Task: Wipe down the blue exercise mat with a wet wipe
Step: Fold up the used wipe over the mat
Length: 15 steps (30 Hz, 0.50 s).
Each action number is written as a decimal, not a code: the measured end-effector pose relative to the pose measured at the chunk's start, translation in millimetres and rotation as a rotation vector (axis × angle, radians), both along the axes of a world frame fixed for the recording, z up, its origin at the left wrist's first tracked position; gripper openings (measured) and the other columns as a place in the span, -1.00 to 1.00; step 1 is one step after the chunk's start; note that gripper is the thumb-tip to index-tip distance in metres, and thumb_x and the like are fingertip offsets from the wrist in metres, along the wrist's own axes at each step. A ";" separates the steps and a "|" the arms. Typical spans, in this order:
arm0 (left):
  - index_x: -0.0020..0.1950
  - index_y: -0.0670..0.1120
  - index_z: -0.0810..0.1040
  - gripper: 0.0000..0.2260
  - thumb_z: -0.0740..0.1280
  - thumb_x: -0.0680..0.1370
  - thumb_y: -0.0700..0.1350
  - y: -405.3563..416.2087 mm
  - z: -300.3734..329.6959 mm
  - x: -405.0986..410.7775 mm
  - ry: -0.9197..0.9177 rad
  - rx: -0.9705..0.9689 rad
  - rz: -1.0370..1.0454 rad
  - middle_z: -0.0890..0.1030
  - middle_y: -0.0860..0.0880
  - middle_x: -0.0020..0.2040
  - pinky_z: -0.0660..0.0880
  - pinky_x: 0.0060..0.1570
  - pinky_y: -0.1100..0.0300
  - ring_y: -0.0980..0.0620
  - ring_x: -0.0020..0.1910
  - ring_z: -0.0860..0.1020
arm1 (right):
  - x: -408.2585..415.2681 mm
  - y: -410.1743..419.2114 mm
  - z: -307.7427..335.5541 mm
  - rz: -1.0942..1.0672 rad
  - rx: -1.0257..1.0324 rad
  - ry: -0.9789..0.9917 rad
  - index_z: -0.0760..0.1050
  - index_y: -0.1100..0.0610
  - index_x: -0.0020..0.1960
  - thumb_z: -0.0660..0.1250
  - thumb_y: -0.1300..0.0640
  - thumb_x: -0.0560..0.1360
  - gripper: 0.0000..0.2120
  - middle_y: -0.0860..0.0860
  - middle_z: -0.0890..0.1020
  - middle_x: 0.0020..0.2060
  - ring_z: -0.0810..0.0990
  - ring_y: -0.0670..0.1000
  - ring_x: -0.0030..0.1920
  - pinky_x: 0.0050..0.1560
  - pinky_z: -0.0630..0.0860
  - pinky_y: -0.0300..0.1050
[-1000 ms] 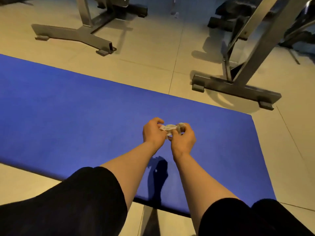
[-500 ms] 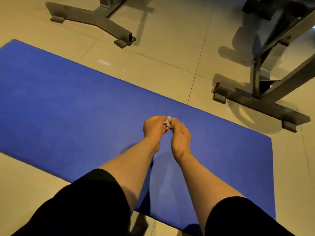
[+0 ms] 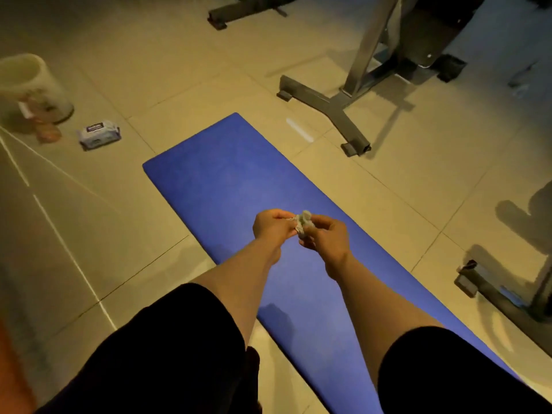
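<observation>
Both hands are meeting above the middle of the blue exercise mat [image 3: 227,186], and between them they are holding a small crumpled wet wipe [image 3: 304,224]; the left hand [image 3: 270,227] is pinching one edge of it with curled fingers, while the right hand [image 3: 327,236] is pinching the bunched body of it from the other side. The wipe is being kept up in the air, clear of the mat, and the likely reason is that it is being unfolded or reshaped so that a flat face can be pressed down; whether it is being opened out or wadded up is too small to tell. The mat is lying flat on the tiled floor [image 3: 149,55], running from the far left towards the near right, and the forearms are reaching out over its nearer half; no part of it is showing any plain wet streak, so how much has been wiped is not something these views settle. A pack of wet wipes [image 3: 98,135] is lying on the tiles beyond the mat's far corner, just beside a pale bucket [image 3: 33,85], probably left within reach for a fresh sheet; grey equipment stands [image 3: 334,106] are standing on the floor off the mat's far side, well apart from the hands.
</observation>
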<state>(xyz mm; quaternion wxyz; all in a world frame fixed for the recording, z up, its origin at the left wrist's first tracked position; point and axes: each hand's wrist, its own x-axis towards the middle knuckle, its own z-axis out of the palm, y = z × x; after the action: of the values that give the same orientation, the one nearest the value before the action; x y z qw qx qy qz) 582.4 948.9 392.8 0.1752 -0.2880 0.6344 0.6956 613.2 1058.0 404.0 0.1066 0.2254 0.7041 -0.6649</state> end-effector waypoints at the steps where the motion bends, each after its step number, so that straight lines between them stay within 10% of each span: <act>1: -0.30 -0.20 0.53 -0.78 0.33 0.45 -0.48 -15.2 18.2 -4.4 -0.010 0.010 0.059 0.56 -0.15 -0.29 0.61 -0.27 0.21 -0.06 -0.26 0.59 | -7.0 -15.0 21.3 0.023 -0.016 0.007 0.66 0.27 -0.03 0.37 0.23 0.53 -0.87 0.15 0.62 -0.26 0.54 0.02 -0.28 -0.12 0.59 -0.10; 6: -0.34 -0.24 0.52 -0.83 0.40 0.44 -0.37 -98.9 90.8 -22.9 -0.021 0.100 0.274 0.57 -0.18 -0.31 0.62 -0.17 0.18 -0.06 -0.28 0.60 | -35.4 -103.0 93.8 0.165 -0.099 0.010 0.68 0.10 -0.30 0.31 0.29 0.54 -0.70 0.13 0.59 -0.29 0.49 0.08 -0.20 0.02 0.56 0.01; 15: -0.18 -0.23 0.54 -0.85 0.37 0.46 -0.46 -259.0 157.6 -60.0 0.061 -0.099 0.344 0.55 -0.14 -0.22 0.59 -0.26 0.22 -0.16 -0.13 0.56 | -108.0 -253.4 150.7 0.346 -0.060 0.058 0.63 0.30 -0.01 0.37 0.34 0.49 -0.89 0.26 0.66 -0.09 0.66 0.19 -0.09 -0.01 0.63 -0.03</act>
<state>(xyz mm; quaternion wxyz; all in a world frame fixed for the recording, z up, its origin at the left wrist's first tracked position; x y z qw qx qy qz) 522.4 690.0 550.4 0.0200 -0.3791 0.6144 0.6917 505.2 804.6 554.6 0.2057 0.0781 0.7150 -0.6636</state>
